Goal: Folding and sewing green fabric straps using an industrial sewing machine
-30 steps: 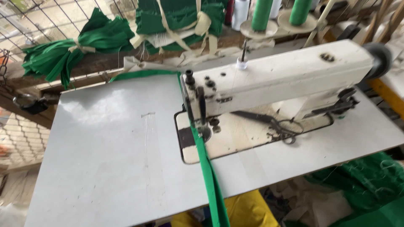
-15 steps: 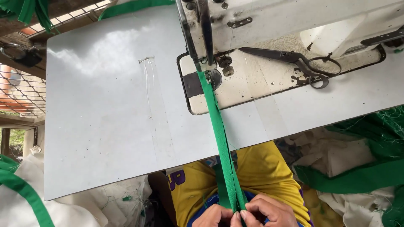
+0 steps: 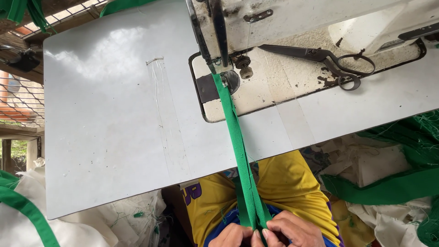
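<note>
Both hands meet at the bottom edge of the view, just above the lap. Left hand point(image 3: 233, 236) and right hand point(image 3: 292, 232) pinch the near end of a long, narrow green fabric strip point(image 3: 238, 151), fingertips pressed together on its folded edges. From the hands the strip runs straight away, taut, over the near edge of the flat white metal table point(image 3: 114, 137) and up to the presser foot of the worn white sewing machine point(image 3: 292, 18), where it passes under the needle bar. Beyond and to the right of the hands, dark metal scissors point(image 3: 329, 61) lie on the machine bed, well apart from the strip. Directly under the hands shows a yellow shirt point(image 3: 283, 183). Right of the hands, loose green cloth point(image 3: 393, 185) lies heaped on crumpled white scraps.
</note>
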